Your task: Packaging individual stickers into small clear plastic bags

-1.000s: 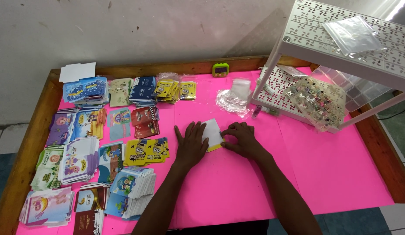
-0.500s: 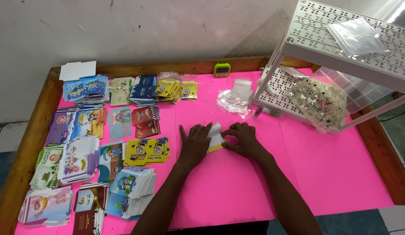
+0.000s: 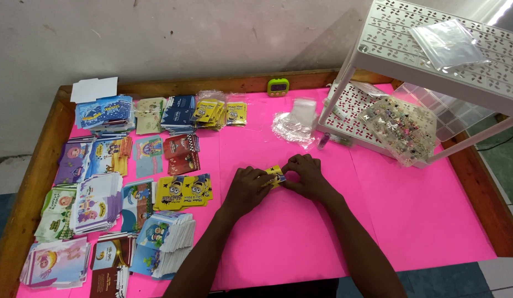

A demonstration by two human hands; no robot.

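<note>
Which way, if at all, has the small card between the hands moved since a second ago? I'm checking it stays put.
Cannot tell for position: the small card lies about as far from the white rack, but now shows yellow instead of white.

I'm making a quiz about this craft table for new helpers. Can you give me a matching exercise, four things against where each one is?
Things:
1. small yellow card
2. green timer
3. clear plastic bag
4. white blank card

Places:
A. on top of the white perforated rack
B. far left corner of the table, behind the blue card stack
C. between the left hand and right hand, over the pink mat
D. on the wooden back edge of the table, near the middle

Pairs: 1-C, 2-D, 3-A, 4-B
</note>
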